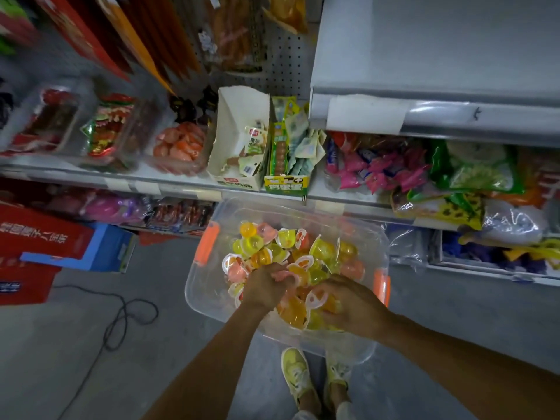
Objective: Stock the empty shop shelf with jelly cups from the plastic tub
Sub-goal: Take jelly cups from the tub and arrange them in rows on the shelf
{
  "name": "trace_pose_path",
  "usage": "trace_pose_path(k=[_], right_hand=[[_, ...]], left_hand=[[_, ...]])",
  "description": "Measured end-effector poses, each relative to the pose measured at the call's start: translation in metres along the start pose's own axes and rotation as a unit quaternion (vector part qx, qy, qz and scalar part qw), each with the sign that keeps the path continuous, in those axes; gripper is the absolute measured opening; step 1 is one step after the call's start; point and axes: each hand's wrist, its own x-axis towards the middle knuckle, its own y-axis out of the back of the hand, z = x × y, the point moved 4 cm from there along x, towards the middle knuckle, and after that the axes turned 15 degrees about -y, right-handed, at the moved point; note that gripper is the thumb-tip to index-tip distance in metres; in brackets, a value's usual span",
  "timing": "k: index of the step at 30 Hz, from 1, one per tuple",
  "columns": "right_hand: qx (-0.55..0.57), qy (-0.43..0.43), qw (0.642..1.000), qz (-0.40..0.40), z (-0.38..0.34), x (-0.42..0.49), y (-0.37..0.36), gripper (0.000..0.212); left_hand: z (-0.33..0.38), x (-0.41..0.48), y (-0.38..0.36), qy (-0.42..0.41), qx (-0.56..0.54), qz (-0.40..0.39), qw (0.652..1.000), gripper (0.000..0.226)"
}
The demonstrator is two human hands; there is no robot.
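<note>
Tub (198, 286) on grey floor (91, 359) — left hand (266, 287), right hand (348, 304) inside, fingers curled round cups (257, 242) — empty shelf (430, 50) above tub.

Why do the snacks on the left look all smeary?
Head view: the snack boxes at the left edge are blurred, perhaps from head movement; the jelly cups near the middle look sharper; light glares off the front strip of the empty shelf.
</note>
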Motion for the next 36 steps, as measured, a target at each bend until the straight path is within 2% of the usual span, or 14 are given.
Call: trace_pose_path(k=[2, 4, 6, 11, 19, 25, 29, 36], right_hand=[[0.171, -0.112, 0.979, 0.003, -0.003, -0.001, 0.023, 0.024], [0.290, -0.181, 0.940, 0.022, -0.011, -0.001, 0.048, 0.023], [0.343, -0.176, 0.921, 0.059, -0.034, -0.006, 0.085, 0.026], [0.351, -0.105, 0.923, 0.118, -0.089, -0.019, 0.160, 0.031], [0.363, 0.005, 0.909, 0.204, -0.181, -0.067, 0.280, 0.024], [0.327, 0.077, 0.905, 0.261, -0.224, -0.098, 0.359, 0.024], [0.292, 0.129, 0.891, 0.324, -0.244, -0.114, 0.411, 0.025], [0.250, 0.164, 0.865, 0.402, -0.263, -0.131, 0.505, 0.023]], left_hand=[[0.018, -0.007, 0.019, 0.029, -0.117, 0.043, 0.992, 0.007], [0.043, -0.014, 0.041, 0.024, -0.181, 0.077, 0.980, 0.007], [0.073, -0.021, 0.065, -0.011, -0.218, 0.089, 0.972, 0.014], [0.148, -0.039, 0.121, -0.121, -0.236, 0.112, 0.958, 0.019], [0.272, -0.087, 0.206, -0.328, -0.146, 0.137, 0.923, 0.022], [0.349, -0.116, 0.258, -0.411, -0.116, 0.156, 0.891, 0.016], [0.405, -0.130, 0.288, -0.471, -0.079, 0.191, 0.857, 0.020], [0.502, -0.122, 0.321, -0.543, -0.058, 0.211, 0.811, 0.027]])
